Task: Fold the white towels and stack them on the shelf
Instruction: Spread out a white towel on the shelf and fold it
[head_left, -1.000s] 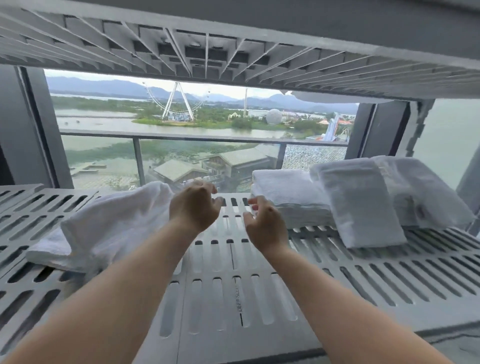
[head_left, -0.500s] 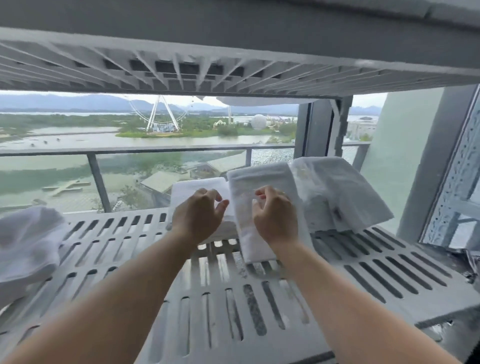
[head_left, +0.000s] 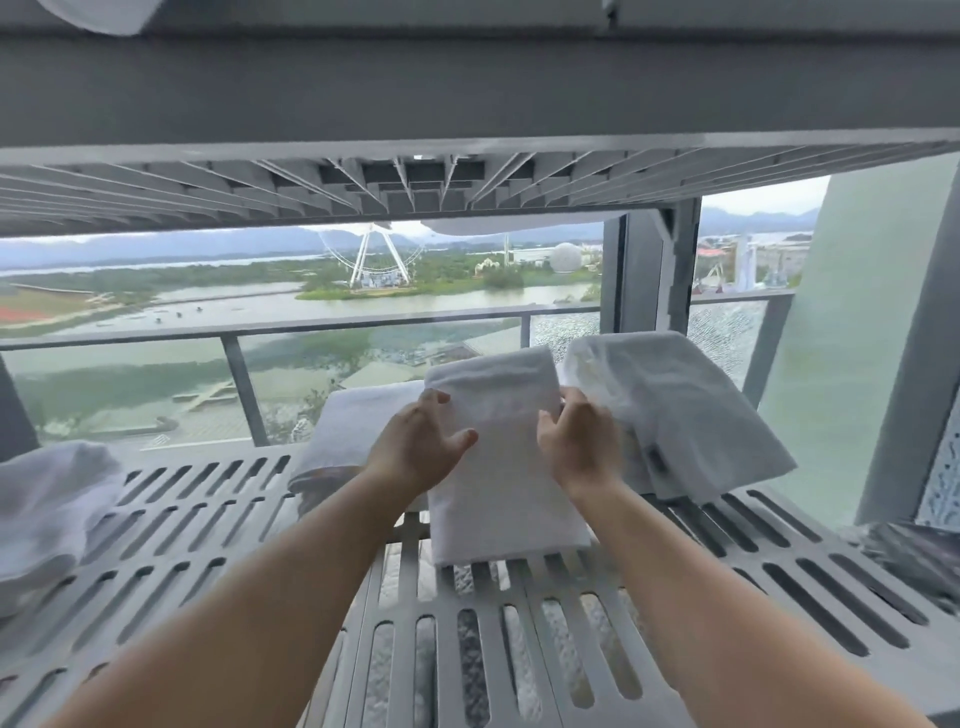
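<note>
On my feed the left hand (head_left: 415, 447) gripped the left edge of the middle folded towel (head_left: 501, 499), thumb on top and fingers tucked round the side, while the right hand (head_left: 576, 441) curled its fingers over the right edge. I saw that towel lying lengthwise and tilted, its near end on the slatted grey shelf (head_left: 675, 597) and its far end propped on the towels behind it. A second folded towel (head_left: 358, 421) lay partly under it on the left, and a third towel (head_left: 685, 410) sat just beside it on the right, touching the right hand. Well apart at the left edge lay a loose, unfolded towel (head_left: 47, 509). Above ran the ribbed underside of an upper shelf (head_left: 363, 192), and through the window behind I made out a Ferris wheel (head_left: 371, 260) beside water.
</note>
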